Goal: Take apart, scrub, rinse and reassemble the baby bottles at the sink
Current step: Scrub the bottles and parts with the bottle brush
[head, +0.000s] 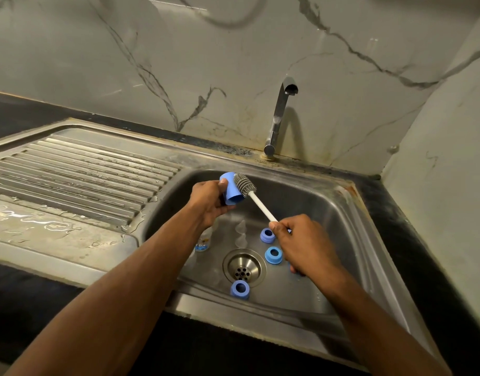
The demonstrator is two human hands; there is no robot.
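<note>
My left hand (210,202) grips a blue bottle cap (231,189) above the sink basin (328,213). My right hand (305,244) holds the white handle of a bottle brush (256,199); its grey bristle head lies against the cap's side. Three blue screw rings lie on the basin floor: one (267,236) beside my right hand, one (273,255) right of the drain, one (240,289) at the front. A clear bottle (203,240) lies partly hidden under my left forearm. Clear teats (241,233) rest behind the drain.
A steel tap (279,118) stands behind the basin with no water running. The ribbed draining board (84,172) on the left is wet, with puddles near its front. The drain strainer (244,268) sits in the basin's middle. Marble walls close in behind and to the right.
</note>
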